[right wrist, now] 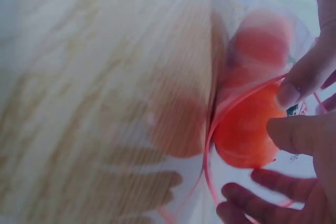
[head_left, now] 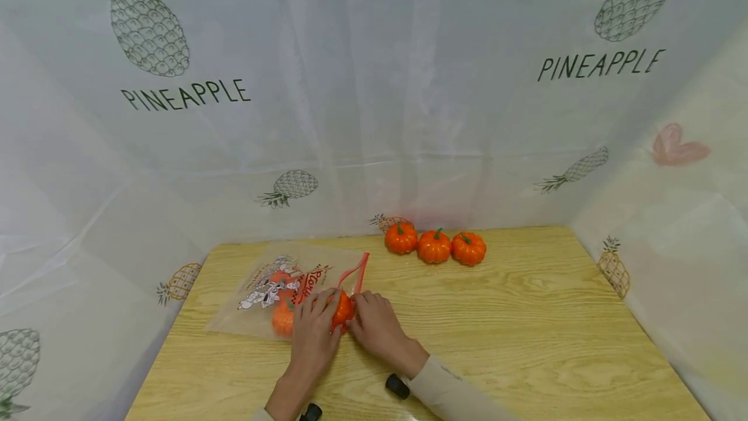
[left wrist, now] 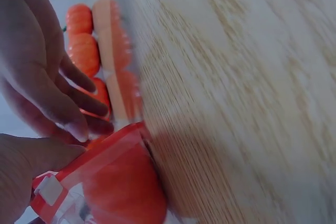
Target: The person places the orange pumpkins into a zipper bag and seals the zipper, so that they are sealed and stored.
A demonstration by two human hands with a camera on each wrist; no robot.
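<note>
A clear zip bag (head_left: 234, 323) with cartoon print and a red zip edge lies flat on the table, its mouth to the right. Through its film show small orange toy pumpkins (head_left: 283, 322). Another toy pumpkin (right wrist: 244, 129) sits just inside the open mouth, with the red edge curving around it. My left hand (head_left: 315, 329) lies over the bag and pinches its red edge, the thumb near a white slider (left wrist: 50, 190). To the right of the mouth, my right hand (head_left: 380, 325) touches that pumpkin with its thumb, fingers loosely extended beside it.
Three more toy pumpkins (head_left: 434, 246) with green stems stand in a row at the back of the wooden table (head_left: 514, 330). A pale sheet (head_left: 374, 115) printed with pineapples hangs behind and at both sides of the table.
</note>
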